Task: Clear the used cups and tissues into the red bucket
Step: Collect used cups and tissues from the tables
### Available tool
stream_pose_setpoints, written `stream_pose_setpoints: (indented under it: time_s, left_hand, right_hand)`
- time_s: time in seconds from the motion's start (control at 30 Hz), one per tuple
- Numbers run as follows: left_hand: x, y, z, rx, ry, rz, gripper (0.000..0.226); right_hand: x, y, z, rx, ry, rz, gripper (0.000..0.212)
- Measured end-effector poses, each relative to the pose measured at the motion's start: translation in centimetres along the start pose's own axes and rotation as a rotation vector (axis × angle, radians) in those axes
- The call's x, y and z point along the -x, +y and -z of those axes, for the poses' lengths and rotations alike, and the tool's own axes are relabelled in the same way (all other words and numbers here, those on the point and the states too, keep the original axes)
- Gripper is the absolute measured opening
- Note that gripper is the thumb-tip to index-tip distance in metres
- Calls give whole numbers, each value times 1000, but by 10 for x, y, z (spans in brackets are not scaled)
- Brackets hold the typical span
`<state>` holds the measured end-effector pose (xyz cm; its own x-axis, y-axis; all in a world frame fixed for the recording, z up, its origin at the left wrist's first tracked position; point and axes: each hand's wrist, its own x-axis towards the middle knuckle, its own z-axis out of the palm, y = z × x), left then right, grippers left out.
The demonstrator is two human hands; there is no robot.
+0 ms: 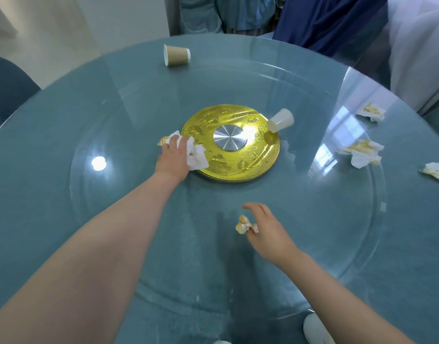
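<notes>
Hands each grip one tissue, left point(175, 155) and right point(268, 229); three tissues and two cups lie loose.

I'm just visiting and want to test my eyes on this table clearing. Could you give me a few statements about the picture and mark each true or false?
1. The brown paper cup lies on its side at the far edge of the table. True.
2. The left hand is empty. False: it grips a white tissue beside the gold disc.
3. The right hand pinches a small crumpled tissue. True.
4. The red bucket stands on the table. False: no bucket is in view.
5. The translucent cup stands upright. False: it is tipped over at the disc's edge.
</notes>
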<state>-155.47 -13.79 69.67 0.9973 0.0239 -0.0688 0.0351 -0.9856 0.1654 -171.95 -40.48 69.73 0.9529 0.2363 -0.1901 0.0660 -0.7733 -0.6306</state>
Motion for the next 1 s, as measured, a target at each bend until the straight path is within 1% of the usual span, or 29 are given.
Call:
stream_pose_setpoints:
  time_s: [0.07, 0.13, 0.2, 0.27, 0.33, 0.4, 0.47, 0.53, 0.6, 0.63, 0.67, 0.83, 0.9, 0.97, 1.0]
  left_hand:
    - [-10, -12, 0, -67, -36, 38, 95]
    - [-19, -19, 0, -79, -93, 44, 97]
    - [-27, -21, -2, -52, -169, 10, 86]
    - [-31, -20, -2, -18, -241, -42, 69]
    - [-29, -21, -3, 21, -236, -67, 54]
    - [-22, -21, -3, 43, -197, -57, 47]
    - [-12, -19, -1, 17, -175, -56, 42]
    - [1, -15, 0, -31, -173, -75, 39]
    - [17, -11, 1, -56, -174, -81, 37]
    - [26, -9, 2, -55, -175, -79, 37]
    - [35, -6, 2, -47, -178, -77, 35]
    - [86, 13, 1, 0, -243, -98, 25]
    - [107, 18, -1, 21, -240, -93, 23]
    - [127, 23, -1, 37, -241, -74, 24]
    - [135, 25, -1, 49, -250, -60, 26]
  right_hand:
    - [-2, 4, 1, -27, 4, -61, 62]
    - [-4, 7, 0, -62, 1, -111, 69]
    - [-5, 9, 0, -73, -2, -133, 71]
    - [-4, 10, -2, -72, -9, -145, 71]
    - [-1, 10, -2, -76, -23, -158, 70]
    - [3, 9, -1, -76, -37, -166, 67]
    - [7, 6, 2, -73, -41, -167, 62]
    - [11, 4, 5, -70, -44, -172, 45]
    - [17, 0, 8, -61, -34, -180, 21]
    - [20, -1, 11, -62, -23, -185, 13]
    - [24, -2, 13, -68, -15, -189, 10]
    - [49, -5, 27, -122, 17, -210, 9]
    - [61, -4, 34, -168, 49, -216, 8]
    - [72, -1, 41, -226, 93, -217, 12]
    - [78, 0, 45, -240, 117, -216, 19]
